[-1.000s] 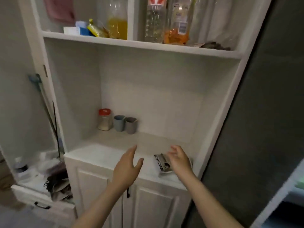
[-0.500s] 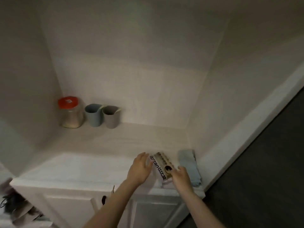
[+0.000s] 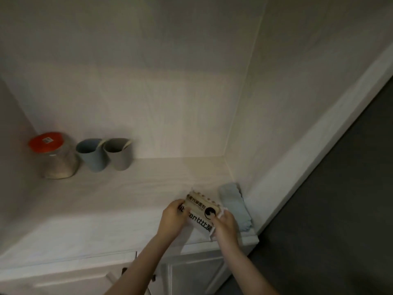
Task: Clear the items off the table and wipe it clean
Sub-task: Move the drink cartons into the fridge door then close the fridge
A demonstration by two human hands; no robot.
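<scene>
Left to right: jar (image 3: 55,158) with a red lid sits at mid-left of the frame against the back wall, blue cup (image 3: 91,155) just beside it, grey cup (image 3: 119,153) touching the blue one. All three well apart from your hands, not in the way.

Lower centre: your left hand (image 3: 172,220) grips the left end of the packet (image 3: 200,211), fingers curled on its edge. Your right hand (image 3: 225,227) pinches the lower right end. So both grips are closed on the packet. Its long axis runs upper left to lower right, between the two hands; it sits near the front edge of the tabletop (image 3: 106,201). Can't tell if it's lifted or resting.

Just right of the packet: folded blue cloth (image 3: 235,206), tucked in the corner by the side wall, close to your right hand. That hand is nearer for the wipe. Likely next: lift the packet clear toward you; nothing blocks that.
</scene>
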